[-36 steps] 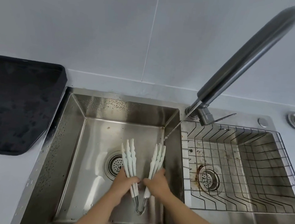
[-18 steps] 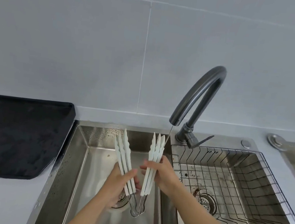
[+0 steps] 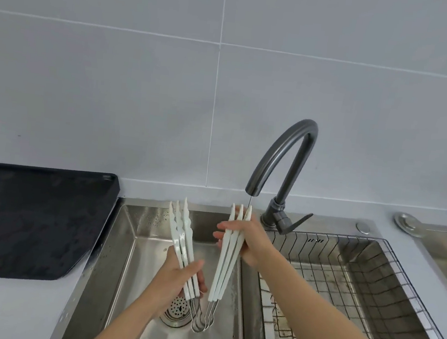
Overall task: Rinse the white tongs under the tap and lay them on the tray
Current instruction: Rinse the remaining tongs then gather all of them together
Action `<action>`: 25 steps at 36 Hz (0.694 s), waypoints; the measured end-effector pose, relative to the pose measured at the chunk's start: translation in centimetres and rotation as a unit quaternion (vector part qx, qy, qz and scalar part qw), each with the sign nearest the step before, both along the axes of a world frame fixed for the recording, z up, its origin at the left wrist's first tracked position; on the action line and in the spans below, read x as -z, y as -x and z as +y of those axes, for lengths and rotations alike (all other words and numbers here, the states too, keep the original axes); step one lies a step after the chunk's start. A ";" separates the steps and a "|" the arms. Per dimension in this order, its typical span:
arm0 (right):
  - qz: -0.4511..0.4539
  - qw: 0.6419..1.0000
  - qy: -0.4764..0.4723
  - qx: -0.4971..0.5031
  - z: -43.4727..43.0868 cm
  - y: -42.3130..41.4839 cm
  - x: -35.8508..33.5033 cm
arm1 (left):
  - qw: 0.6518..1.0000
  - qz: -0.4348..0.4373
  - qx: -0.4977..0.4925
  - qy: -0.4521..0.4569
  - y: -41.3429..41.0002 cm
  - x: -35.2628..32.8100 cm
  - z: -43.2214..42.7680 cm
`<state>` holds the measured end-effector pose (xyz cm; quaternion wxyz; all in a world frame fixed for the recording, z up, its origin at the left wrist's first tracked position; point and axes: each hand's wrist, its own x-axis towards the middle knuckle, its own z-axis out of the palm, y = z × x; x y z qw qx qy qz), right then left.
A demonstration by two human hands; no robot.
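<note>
The white tongs, several stacked together and joined by wire loops at the bottom, are spread in a V above the left sink basin. My left hand grips the left arms low down. My right hand grips the right arms near their tips. A thin stream of water falls from the dark grey tap onto the right tips. The black tray lies on the counter to the left of the sink.
A round drain strainer sits in the left basin floor under the tongs. A wire rack fills the right basin. The tap's lever points right. A metal fitting lies on the counter at far right.
Both hands have raised the tongs out of the basin toward the tap spout, so the right tips now meet the stream. The camera view has tilted up.
</note>
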<state>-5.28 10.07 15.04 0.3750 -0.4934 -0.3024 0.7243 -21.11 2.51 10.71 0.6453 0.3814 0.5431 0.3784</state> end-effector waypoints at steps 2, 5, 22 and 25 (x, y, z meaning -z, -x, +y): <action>0.000 1.000 0.010 0.008 0.0 0.3 -0.3 | 1.000 0.003 -0.002 -0.006 -0.1 -0.3 -0.2; -0.028 0.999 0.021 0.037 0.1 0.9 -0.3 | 1.000 0.007 -0.006 -0.009 -0.2 -0.6 -0.6; -0.131 0.983 -0.124 0.037 -0.1 1.6 0.4 | 0.999 0.022 -0.019 -0.015 -0.3 -0.8 -0.9; -0.132 0.979 -0.150 0.051 -0.4 0.7 0.6 | 0.999 0.024 -0.016 -0.026 -0.8 -0.6 -0.7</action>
